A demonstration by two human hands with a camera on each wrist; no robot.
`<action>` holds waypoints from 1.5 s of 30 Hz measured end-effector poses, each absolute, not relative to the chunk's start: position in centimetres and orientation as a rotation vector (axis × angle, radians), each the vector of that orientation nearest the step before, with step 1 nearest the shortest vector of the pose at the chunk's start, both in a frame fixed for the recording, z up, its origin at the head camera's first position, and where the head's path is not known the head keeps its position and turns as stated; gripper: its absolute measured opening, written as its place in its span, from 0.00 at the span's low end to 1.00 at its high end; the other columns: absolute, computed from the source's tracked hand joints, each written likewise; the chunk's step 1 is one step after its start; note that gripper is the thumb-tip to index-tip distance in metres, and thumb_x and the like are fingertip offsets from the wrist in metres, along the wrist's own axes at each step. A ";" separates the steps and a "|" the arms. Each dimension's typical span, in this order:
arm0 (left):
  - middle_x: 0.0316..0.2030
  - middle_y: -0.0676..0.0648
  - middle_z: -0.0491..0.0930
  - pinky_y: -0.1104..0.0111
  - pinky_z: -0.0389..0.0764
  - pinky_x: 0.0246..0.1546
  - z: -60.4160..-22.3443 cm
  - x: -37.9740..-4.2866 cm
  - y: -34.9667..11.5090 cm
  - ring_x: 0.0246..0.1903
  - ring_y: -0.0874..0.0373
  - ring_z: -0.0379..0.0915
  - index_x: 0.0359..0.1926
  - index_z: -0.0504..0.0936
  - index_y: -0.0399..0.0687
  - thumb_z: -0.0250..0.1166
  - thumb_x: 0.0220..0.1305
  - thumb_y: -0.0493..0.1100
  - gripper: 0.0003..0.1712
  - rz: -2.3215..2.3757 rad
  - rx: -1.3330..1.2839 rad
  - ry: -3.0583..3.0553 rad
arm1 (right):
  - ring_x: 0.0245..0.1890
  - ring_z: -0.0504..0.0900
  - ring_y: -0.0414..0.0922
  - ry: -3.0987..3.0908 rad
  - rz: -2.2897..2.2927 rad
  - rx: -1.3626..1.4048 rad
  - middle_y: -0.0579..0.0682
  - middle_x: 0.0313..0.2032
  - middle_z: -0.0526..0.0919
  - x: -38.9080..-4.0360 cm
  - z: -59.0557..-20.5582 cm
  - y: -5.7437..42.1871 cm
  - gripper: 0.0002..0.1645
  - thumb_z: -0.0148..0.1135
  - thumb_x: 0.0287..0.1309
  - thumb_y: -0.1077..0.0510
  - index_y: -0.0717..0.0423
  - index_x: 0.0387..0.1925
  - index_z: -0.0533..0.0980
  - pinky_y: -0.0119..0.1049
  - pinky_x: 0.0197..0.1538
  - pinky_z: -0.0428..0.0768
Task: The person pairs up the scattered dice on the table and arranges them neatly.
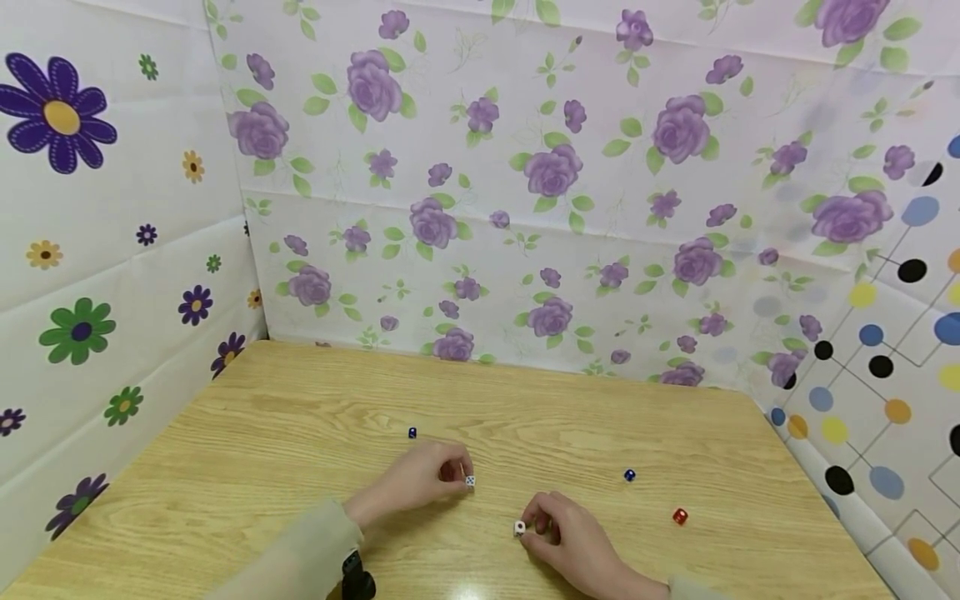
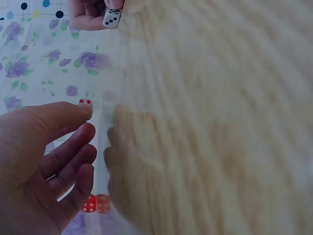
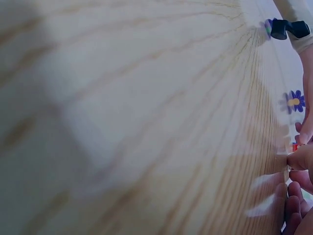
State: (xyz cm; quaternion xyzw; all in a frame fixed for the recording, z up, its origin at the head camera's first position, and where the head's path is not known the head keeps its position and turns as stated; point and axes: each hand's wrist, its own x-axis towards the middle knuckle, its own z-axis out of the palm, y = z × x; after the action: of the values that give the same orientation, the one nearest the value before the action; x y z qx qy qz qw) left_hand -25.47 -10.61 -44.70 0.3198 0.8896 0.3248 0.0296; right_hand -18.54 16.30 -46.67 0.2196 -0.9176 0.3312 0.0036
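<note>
In the head view my left hand pinches a small white die between thumb and fingertips, low over the wooden table. The left wrist view shows this white die with red pips uppermost. Nearer the front and to the right, my right hand pinches another white die by thumb and forefinger. Dark pips show on that die in the left wrist view. Only part of the right hand enters the right wrist view, at its right edge.
Dark blue dice lie apart on the wooden table, one behind the left hand and one to the right. A red die sits farther right. Flower-patterned sheets hang at the back and sides.
</note>
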 end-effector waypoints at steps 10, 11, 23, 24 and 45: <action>0.24 0.60 0.78 0.77 0.72 0.28 -45.1 -24.7 -10.2 0.24 0.73 0.69 0.34 0.83 0.54 0.71 0.60 0.42 0.04 1.003 0.986 2.695 | 0.24 0.67 0.30 -2.891 1.047 0.685 0.40 0.29 0.74 -18.6 -46.7 16.3 0.07 0.69 0.58 0.49 0.37 0.34 0.76 0.26 0.28 0.68; 0.24 0.60 0.78 0.77 0.72 0.29 -45.1 -24.6 -10.1 0.24 0.73 0.69 0.33 0.83 0.54 0.71 0.60 0.42 0.04 1.005 0.988 2.693 | 0.25 0.67 0.30 -2.894 1.049 0.682 0.40 0.29 0.74 -18.6 -46.7 16.3 0.07 0.69 0.58 0.49 0.37 0.34 0.77 0.26 0.28 0.68; 0.26 0.61 0.77 0.78 0.73 0.31 -45.2 -23.9 -9.3 0.26 0.74 0.69 0.33 0.83 0.54 0.72 0.59 0.42 0.05 1.016 1.008 2.664 | 0.25 0.67 0.31 -2.918 1.054 0.659 0.39 0.29 0.74 -18.8 -46.7 16.3 0.07 0.69 0.58 0.48 0.37 0.33 0.77 0.26 0.28 0.67; 0.26 0.61 0.77 0.78 0.73 0.31 -45.2 -23.8 -9.2 0.26 0.74 0.69 0.33 0.83 0.54 0.72 0.58 0.42 0.05 1.020 1.013 2.664 | 0.25 0.67 0.31 -2.919 1.057 0.658 0.39 0.29 0.74 -18.8 -46.7 16.3 0.07 0.69 0.58 0.48 0.37 0.33 0.77 0.26 0.28 0.67; 0.27 0.59 0.80 0.80 0.73 0.32 -45.5 -22.6 -7.0 0.27 0.75 0.70 0.31 0.84 0.52 0.73 0.56 0.39 0.05 1.050 1.091 2.646 | 0.26 0.69 0.30 -2.881 1.089 0.663 0.38 0.30 0.76 -18.8 -46.9 16.4 0.07 0.70 0.57 0.50 0.37 0.32 0.78 0.25 0.30 0.69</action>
State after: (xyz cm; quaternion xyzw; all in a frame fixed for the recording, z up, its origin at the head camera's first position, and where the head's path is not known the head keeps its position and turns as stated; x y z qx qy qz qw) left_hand -22.62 -6.97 -45.48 0.3575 0.8670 0.3439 0.0463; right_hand -18.84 16.40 -46.93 0.2104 -0.9145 0.3456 -0.0044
